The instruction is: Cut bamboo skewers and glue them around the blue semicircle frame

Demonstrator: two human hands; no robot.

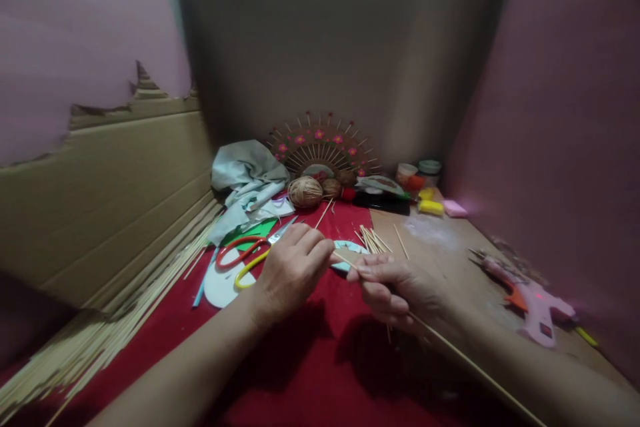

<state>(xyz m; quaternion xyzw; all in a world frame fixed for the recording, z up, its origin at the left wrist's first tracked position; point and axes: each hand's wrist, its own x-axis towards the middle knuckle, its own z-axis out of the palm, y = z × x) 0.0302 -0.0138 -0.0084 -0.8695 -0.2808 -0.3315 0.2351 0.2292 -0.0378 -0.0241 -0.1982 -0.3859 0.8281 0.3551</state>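
Note:
My left hand (293, 267) is closed in a pinch on the tip of a long thin bamboo stick (450, 347) over the red cloth (310, 360). My right hand (395, 287) is wrapped round the same stick a little farther along; the stick runs back past my right forearm toward the lower right. Under the hands lies a pale blue paper half-disc (350, 250). A small heap of short cut sticks (373, 240) lies just beyond my right hand.
Scissors with red and yellow handles (245, 257) lie left of my hands. A large bundle of long sticks (100, 333) lines the cardboard wall on the left. A pink glue gun (530, 300) rests right. A stick fan with pink flowers (323, 147), twine balls (305, 191) and jars (417, 173) stand behind.

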